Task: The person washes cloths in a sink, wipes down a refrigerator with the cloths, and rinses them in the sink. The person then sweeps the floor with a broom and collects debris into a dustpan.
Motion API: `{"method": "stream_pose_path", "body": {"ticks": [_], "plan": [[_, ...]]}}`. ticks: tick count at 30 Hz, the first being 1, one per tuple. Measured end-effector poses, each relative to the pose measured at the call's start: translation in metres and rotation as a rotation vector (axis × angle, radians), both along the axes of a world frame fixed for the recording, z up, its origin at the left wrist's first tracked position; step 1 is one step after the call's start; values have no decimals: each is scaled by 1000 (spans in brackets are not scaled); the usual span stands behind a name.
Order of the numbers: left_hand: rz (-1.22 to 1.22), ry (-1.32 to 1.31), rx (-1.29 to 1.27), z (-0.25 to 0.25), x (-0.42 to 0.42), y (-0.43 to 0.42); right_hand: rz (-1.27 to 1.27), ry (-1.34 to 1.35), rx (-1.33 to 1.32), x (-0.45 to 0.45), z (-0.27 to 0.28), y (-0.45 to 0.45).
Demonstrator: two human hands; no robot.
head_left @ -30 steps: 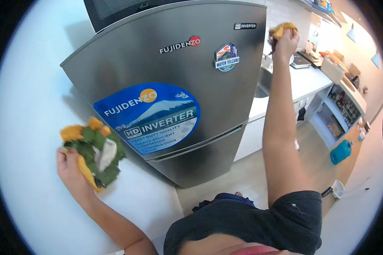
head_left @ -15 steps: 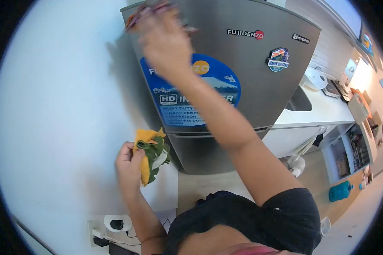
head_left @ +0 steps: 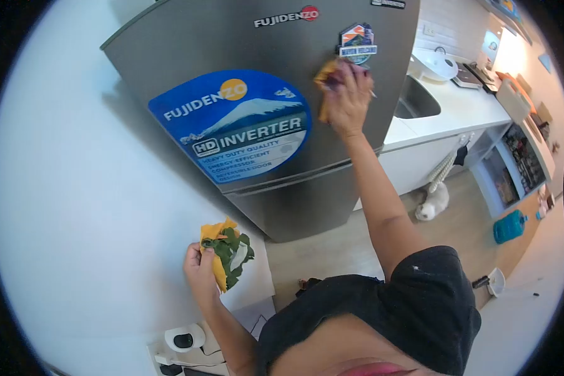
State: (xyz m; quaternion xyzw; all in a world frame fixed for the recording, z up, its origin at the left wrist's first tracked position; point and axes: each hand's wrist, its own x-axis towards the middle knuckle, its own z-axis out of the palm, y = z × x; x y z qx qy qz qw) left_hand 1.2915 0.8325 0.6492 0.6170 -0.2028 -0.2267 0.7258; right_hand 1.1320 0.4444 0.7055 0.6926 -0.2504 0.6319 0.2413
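Observation:
My right hand (head_left: pixel 349 103) presses a crumpled yellow and purple cloth (head_left: pixel 324 76) to the upper door of a grey refrigerator (head_left: pixel 263 59). Most of that cloth is hidden beneath the palm and fingers. Just above it sits a Mayon Volcano magnet (head_left: pixel 357 42). Lower down, my left hand (head_left: pixel 200 266) pinches a yellow and green cloth (head_left: pixel 235 250), its green part ragged like leaves, with a white patch in it. It is held in front of the white wall, left of the refrigerator. A large blue sticker (head_left: pixel 232 125) covers the door's left side.
A counter (head_left: pixel 464 113) with a sink (head_left: pixel 418 99) stands right of the refrigerator. On the floor are a white cat (head_left: pixel 433 202) and a blue water jug (head_left: pixel 509 227). A white camera (head_left: pixel 185 338) and cables sit at the lower left.
My right hand has moved with its cloth from the door's upper left, across and down to below the magnet. The view has shifted right; my left hand keeps its cloth.

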Motion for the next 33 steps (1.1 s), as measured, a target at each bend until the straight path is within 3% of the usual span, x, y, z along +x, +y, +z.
{"method": "stream_pose_path", "body": {"ticks": [2,5,7,10,13,15,18,20,23,25,28,32,33], "plan": [[-16,-13,72,0,-12,-4,14,-146,53,-32,-20,-30],[-46,-13,134,-2,-30,-2,410,-574,147,-54,-17,-63],[-56,3,126,-2,-38,0,131,-496,123,-64,15,-63],[-35,38,111,-3,-48,0,151,-384,151,-64,40,-62],[-4,50,136,-19,-55,0,130,-374,107,-54,3,-52],[-14,45,142,-30,-59,1,163,-381,42,-32,-39,-40],[-40,57,209,-27,-65,3,545,-565,297,15,-67,-4],[-26,57,207,-35,-60,9,176,-9,-29,33,-52,20],[0,73,164,-44,-52,13,199,160,-179,84,0,58],[7,99,144,-50,-42,12,216,239,-204,121,6,82],[-6,94,131,-59,-26,7,278,331,-199,170,-17,105],[-20,121,170,-63,-4,0,372,898,-78,192,-110,123],[-29,128,153,-62,0,-2,347,901,-52,186,-125,119]]}}
